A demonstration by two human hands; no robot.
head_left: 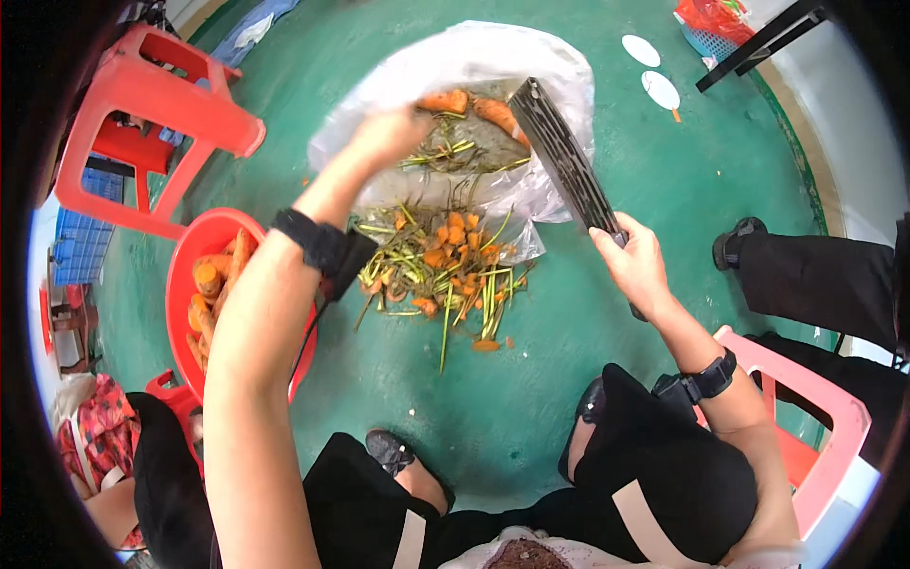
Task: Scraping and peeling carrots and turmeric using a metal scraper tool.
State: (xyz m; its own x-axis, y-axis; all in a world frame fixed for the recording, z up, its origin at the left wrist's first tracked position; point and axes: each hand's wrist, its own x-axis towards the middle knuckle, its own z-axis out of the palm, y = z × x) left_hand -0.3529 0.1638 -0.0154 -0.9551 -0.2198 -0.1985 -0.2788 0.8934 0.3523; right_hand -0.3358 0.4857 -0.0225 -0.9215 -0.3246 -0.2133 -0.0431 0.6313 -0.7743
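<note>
My right hand (633, 261) is closed around the handle of a cleaver (567, 152), whose broad dark blade slants up to the left over a clear plastic bag (474, 43). My left hand (393, 133) is smeared by motion at the bag's left part, its fingers beside the end of an orange carrot (445, 101). Another carrot (498, 119) lies on the bag next to the blade, with green stems around it. Nearer to me a heap of cut carrot tops and stalks (450, 261) spreads over the floor. By my left forearm stands a red basin (175, 294) of carrots (209, 278).
A red stool (142, 81) and a blue crate (87, 228) stand at the left. Someone's black-trousered leg (815, 284) and a pink stool (806, 379) are at the right. Two white discs (661, 90) lie near a black-legged piece of furniture (763, 47) and a blue basket (709, 43).
</note>
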